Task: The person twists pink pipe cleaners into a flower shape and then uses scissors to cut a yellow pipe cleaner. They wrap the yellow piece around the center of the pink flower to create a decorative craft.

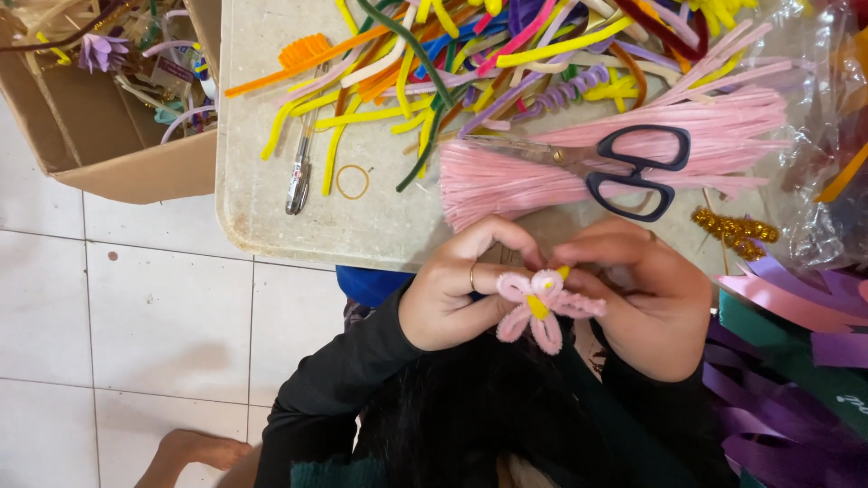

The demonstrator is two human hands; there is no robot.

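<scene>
2 hands meet just below the table (271, 208) edge: the left hand (452, 294) pinches one side of a small pink pipe-cleaner flower (541, 305) with a yellow centre, and the right hand (646, 303) closes its fingertips on the other side, so the looped petals sit held between both grips, clear of the tabletop and free to be shaped. Black-handled scissors (633, 172) lie on a bundle of pink pipe cleaners (579, 163) just above the hands, near a heap of mixed coloured pipe cleaners (452, 63), all within easy reach.
</scene>
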